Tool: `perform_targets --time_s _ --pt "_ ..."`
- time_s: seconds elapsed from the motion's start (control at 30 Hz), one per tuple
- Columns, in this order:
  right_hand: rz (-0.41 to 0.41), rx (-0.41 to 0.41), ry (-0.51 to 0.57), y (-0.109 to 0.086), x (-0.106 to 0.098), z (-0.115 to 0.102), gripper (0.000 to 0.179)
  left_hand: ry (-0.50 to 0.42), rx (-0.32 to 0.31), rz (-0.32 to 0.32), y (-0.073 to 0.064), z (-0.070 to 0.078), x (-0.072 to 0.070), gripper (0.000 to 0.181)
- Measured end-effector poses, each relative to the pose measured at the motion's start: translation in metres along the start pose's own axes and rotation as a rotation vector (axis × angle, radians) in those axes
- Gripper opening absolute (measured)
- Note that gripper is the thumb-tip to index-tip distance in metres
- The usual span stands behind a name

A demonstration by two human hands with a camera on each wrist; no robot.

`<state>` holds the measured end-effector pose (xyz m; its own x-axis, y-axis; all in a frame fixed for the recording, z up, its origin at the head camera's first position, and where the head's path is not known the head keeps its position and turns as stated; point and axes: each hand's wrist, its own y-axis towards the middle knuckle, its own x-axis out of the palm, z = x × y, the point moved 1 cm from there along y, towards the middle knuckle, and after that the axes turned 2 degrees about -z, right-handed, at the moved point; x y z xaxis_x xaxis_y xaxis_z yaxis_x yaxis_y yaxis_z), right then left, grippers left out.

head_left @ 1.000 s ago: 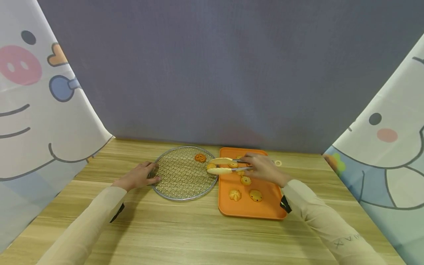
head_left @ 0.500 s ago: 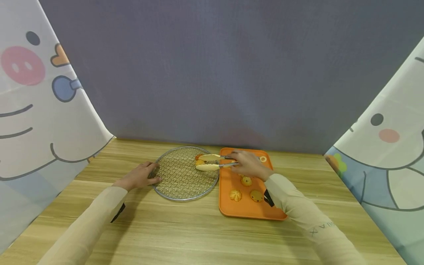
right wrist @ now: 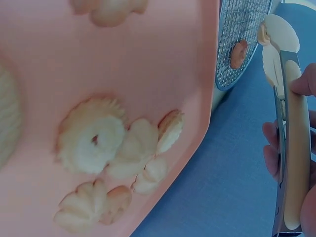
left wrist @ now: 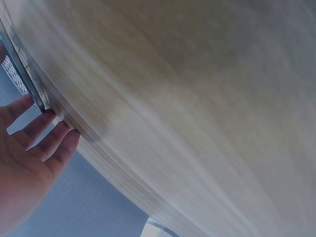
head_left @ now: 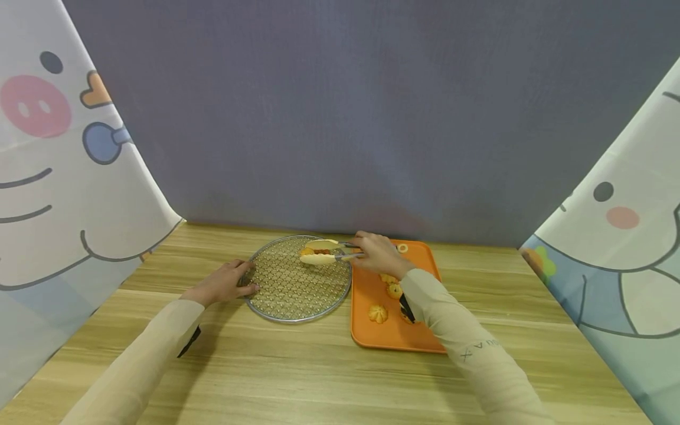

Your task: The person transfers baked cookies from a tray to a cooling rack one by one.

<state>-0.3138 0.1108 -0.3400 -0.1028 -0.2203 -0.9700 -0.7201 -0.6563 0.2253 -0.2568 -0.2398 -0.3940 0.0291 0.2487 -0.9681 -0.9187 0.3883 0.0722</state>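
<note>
My left hand (head_left: 222, 283) rests at the left rim of a round metal mesh rack (head_left: 287, 295). In the left wrist view its fingers (left wrist: 37, 131) are fairly straight, with tips touching the rim. My right hand (head_left: 378, 252) grips a pair of tongs (right wrist: 295, 143) with cream-coloured tips. Between those tips, above the far part of the rack, is a golden cookie (head_left: 306, 252). A reddish-brown cookie (right wrist: 239, 54) lies on the rack close by, partly hidden by the tongs in the head view. The orange tray (head_left: 372, 336) sits under my right forearm.
Several cookies lie on the tray, among them a flower-shaped cookie (head_left: 378, 313) and a ridged round cookie (right wrist: 91, 136). A pale ring (head_left: 402, 248) shows by the right hand, at the tongs' handle end. A grey cloth wall (head_left: 340, 147) closes off the wooden table (head_left: 276, 378) behind.
My right hand has moved left with the tongs and golden cookie, from the tray's left edge to over the rack. My left hand has stayed at the rim.
</note>
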Motion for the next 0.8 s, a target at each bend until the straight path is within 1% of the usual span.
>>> perform_targets --time_s 0.2,0.43,0.63,0.67,0.8 --pt "-0.002 0.034 -0.009 0.012 0.007 -0.003 0.039 -0.003 0.008 0.001 0.001 -0.002 0.003 0.058" --pt "0.024 0.022 -0.007 0.023 0.012 -0.009 0.037 -0.008 0.010 0.011 0.000 -0.002 0.002 0.059" --pt "-0.001 0.043 -0.012 0.029 0.015 -0.014 0.037 0.000 0.020 0.016 0.001 -0.004 0.002 0.058" --pt "-0.017 0.058 -0.007 0.031 0.016 -0.014 0.039 0.001 0.023 0.018 0.001 -0.003 0.002 0.058" --pt "-0.035 0.083 -0.044 0.034 0.019 -0.013 0.039 0.008 0.028 0.029 0.002 -0.003 0.002 0.058"
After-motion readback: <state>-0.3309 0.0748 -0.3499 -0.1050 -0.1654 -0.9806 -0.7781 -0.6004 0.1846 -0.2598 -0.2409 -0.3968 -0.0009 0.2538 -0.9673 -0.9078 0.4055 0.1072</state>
